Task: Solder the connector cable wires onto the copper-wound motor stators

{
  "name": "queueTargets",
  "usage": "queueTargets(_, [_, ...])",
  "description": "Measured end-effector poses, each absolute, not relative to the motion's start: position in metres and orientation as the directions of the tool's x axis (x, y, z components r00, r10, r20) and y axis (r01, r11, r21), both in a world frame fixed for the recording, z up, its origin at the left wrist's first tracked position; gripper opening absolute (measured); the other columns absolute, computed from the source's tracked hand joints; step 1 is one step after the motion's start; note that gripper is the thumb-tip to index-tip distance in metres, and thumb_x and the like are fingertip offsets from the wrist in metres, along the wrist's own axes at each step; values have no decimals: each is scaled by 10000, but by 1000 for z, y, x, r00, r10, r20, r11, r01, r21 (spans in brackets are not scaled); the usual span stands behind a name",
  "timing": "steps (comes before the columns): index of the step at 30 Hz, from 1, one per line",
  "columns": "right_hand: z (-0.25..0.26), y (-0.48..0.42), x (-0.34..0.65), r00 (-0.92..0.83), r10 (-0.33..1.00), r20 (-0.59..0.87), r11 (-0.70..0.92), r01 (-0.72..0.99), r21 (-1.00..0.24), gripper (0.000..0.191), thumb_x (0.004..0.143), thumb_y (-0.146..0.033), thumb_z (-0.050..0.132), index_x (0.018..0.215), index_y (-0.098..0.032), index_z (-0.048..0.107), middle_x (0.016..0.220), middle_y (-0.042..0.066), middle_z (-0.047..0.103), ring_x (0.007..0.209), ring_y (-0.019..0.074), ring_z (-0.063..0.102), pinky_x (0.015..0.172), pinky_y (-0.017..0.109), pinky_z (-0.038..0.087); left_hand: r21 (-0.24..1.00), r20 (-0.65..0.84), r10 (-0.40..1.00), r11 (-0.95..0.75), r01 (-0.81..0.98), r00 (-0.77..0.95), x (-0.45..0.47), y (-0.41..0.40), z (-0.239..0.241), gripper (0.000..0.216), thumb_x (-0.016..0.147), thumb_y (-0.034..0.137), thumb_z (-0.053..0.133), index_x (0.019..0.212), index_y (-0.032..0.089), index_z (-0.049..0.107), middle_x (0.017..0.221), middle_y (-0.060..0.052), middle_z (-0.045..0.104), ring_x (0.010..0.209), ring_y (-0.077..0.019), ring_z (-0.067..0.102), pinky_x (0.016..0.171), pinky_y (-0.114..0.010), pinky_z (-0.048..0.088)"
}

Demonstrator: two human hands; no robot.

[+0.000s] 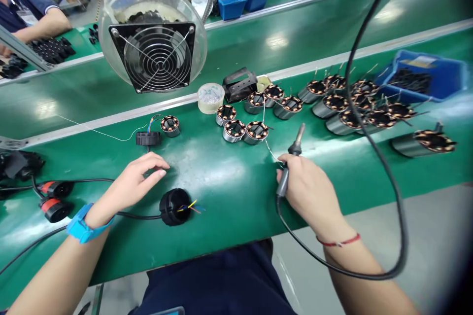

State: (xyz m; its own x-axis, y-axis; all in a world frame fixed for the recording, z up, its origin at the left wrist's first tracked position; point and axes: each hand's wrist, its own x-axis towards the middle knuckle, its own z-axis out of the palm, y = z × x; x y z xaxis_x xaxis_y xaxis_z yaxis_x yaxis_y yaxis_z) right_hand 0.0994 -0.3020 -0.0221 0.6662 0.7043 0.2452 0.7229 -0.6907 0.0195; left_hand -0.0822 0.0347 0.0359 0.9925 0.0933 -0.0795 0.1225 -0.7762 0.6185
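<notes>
My right hand (308,189) is closed around a soldering iron (291,157), its tip pointing up toward a group of copper-wound motor stators (244,125); the iron's black cable (373,147) loops up and away. My left hand (135,182), with a blue wristband, hovers open over the green bench, fingers stretched toward the right. Just below it lies a black round cap (175,206) with coloured wires sticking out of it and a black cable. A single stator (170,125) with wires and a small black part (148,138) lie beyond the left hand.
A fume fan in a clear hood (155,41) hangs over the bench. A solder-wire pot (210,97) and iron stand (239,84) sit behind the stators. Many more stators (354,103) and a blue bin (424,76) lie right. Other people's arms work across the conveyor (44,21).
</notes>
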Motion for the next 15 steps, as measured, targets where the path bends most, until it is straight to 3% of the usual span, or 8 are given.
queueTargets(5, [-24, -306, 101, 642, 730, 236, -665, 747, 24, 268, 857, -101, 400, 1086, -116, 536, 771, 109, 624, 686, 268, 589, 609, 358, 432, 646, -61, 52, -759, 79, 997, -72, 25, 39, 193, 934, 314, 481, 967, 200, 633, 998, -51, 638, 932, -167, 598, 842, -273, 456])
queueTargets(7, [-20, -311, 100, 615, 756, 224, -624, 781, -38, 249, 849, -111, 416, 1076, -124, 519, 744, 89, 626, 640, 251, 599, 592, 351, 445, 659, -57, 4, -751, 41, 998, -67, 17, 42, 189, 938, 301, 477, 969, 198, 633, 999, -50, 639, 933, -160, 596, 844, -269, 457])
queueTargets(11, [-7, -323, 83, 651, 738, 177, -571, 743, -350, 216, 862, -181, 466, 1078, -182, 454, 764, 36, 649, 576, 190, 644, 523, 295, 485, 657, -22, -133, -749, -85, 991, -56, -13, 51, 201, 954, 258, 442, 977, 190, 630, 980, -53, 644, 921, -155, 590, 848, -279, 463])
queueTargets(15, [13, -326, 55, 650, 744, 157, -461, 669, -583, 242, 860, -178, 499, 1077, -249, 419, 752, -14, 635, 571, 151, 658, 514, 249, 520, 550, 123, -308, -770, -324, 943, -45, -57, 60, 208, 933, 239, 470, 1080, 189, 607, 1083, -92, 639, 1021, -208, 557, 913, -358, 455])
